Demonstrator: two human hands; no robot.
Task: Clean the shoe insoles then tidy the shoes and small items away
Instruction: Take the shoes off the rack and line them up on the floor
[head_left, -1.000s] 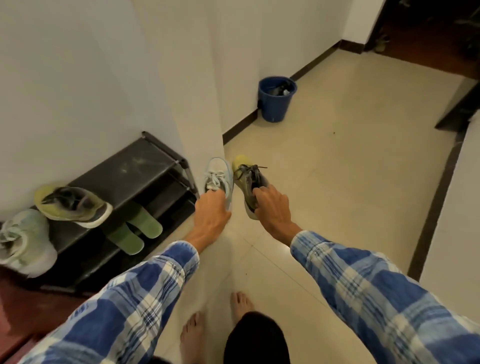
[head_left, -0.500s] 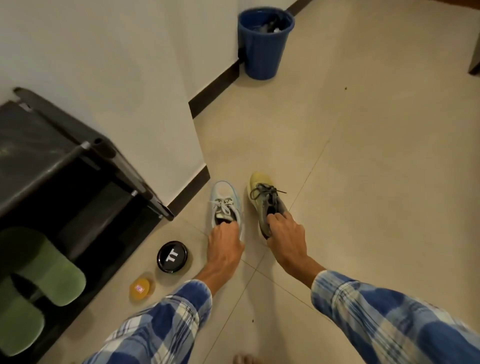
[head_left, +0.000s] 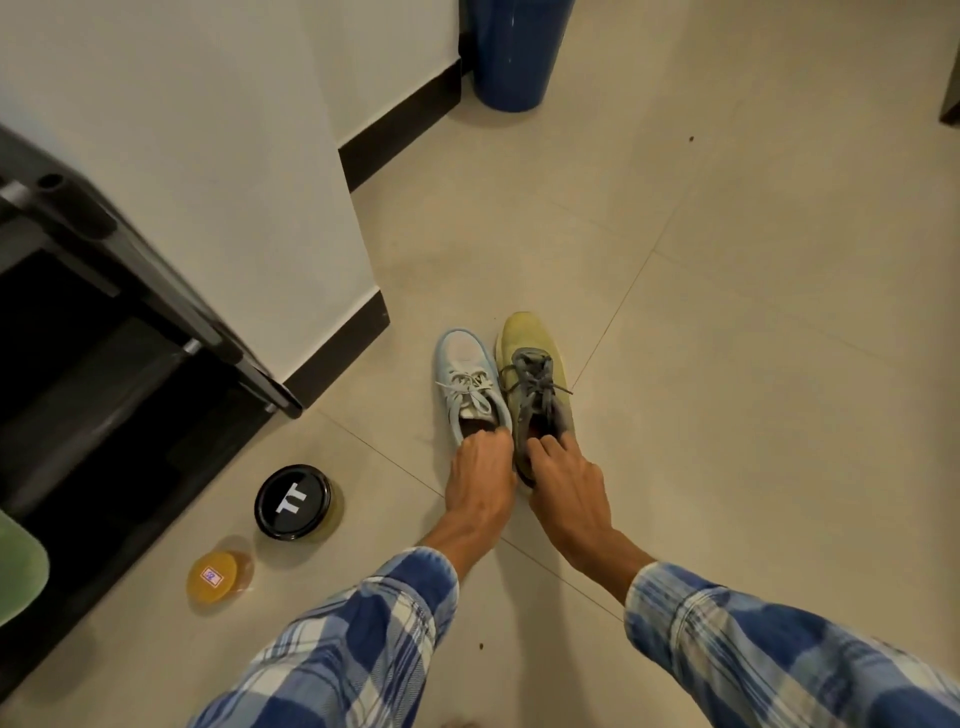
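Pale blue shoe is gripped at the heel by left hand, yellow-green shoe by right hand; shoes are set touching on floor. Black-lidded jar and orange tin are seen left, beside shoe rack.

We are stretching both arms forward and down, side by side, the left sleeve and right sleeve stopping short of bare wrists. Our left hand is turning its back upward, its fingers curling over the heel rim of the pale blue shoe. Our right hand is lying just beside it, back also upward, its fingers hooking into the heel opening of the yellow-green shoe.
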